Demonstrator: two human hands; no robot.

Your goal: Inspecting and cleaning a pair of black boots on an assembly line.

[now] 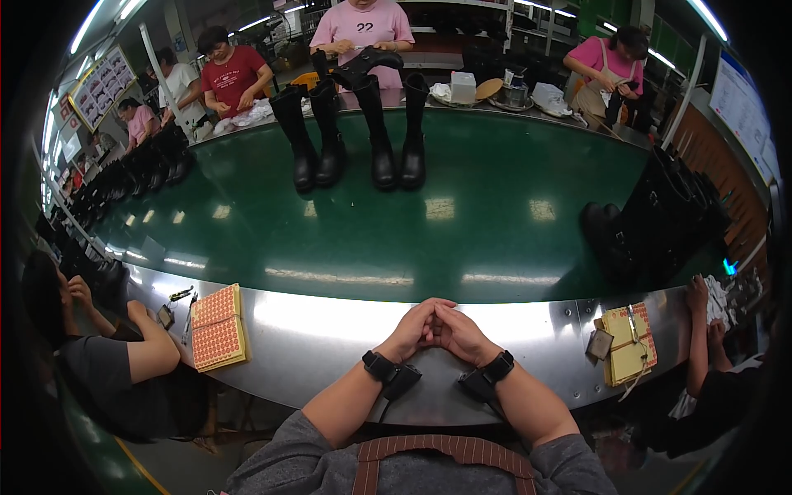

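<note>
My left hand (417, 327) and my right hand (464, 332) rest clasped together at the inner edge of the metal ledge (322, 324), in front of me. Their fingers are closed against each other, and no object shows in them. Each wrist wears a black strapped device. Just past my hands runs the green conveyor belt (363, 235). Farther off on it stand two pairs of tall black boots, one pair at the left (305, 157) and one at the right (381, 153), all upright.
Left on the ledge lies a stack of sticker sheets (219, 328); at the right is another stack (629, 345) with tweezers on it. More black boots (652, 219) stand at the belt's right end. Co-workers sit close on both sides; others work across the belt, one handling a boot (367, 64).
</note>
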